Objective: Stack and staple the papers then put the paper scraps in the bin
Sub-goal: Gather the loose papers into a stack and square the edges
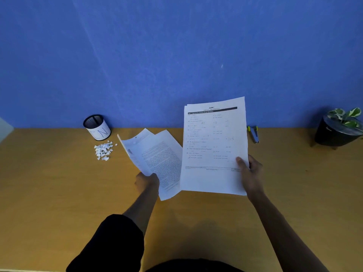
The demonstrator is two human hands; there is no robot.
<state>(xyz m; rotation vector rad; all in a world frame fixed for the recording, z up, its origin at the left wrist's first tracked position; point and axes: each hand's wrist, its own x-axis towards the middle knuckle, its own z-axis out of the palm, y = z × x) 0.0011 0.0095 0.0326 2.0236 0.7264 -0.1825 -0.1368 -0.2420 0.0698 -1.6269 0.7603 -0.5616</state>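
My right hand [250,173] grips the lower right corner of a printed maths sheet [214,146], held up above the wooden desk [59,193]. My left hand [147,180] pinches the lower edge of a printed page [145,154] that is lifted and curling; another page of text [167,165] lies under it, overlapped by the maths sheet. A heap of white paper scraps [103,151] lies on the desk at the left. Behind the heap stands a black mesh cup with a white label, the bin [97,127]. A blue stapler [253,133] rests by the wall, right of the sheets.
A black pot with a green and white plant [338,130] stands at the far right of the desk. A blue wall [176,55] runs along the desk's back edge. A pale object [5,130] shows at the left border.
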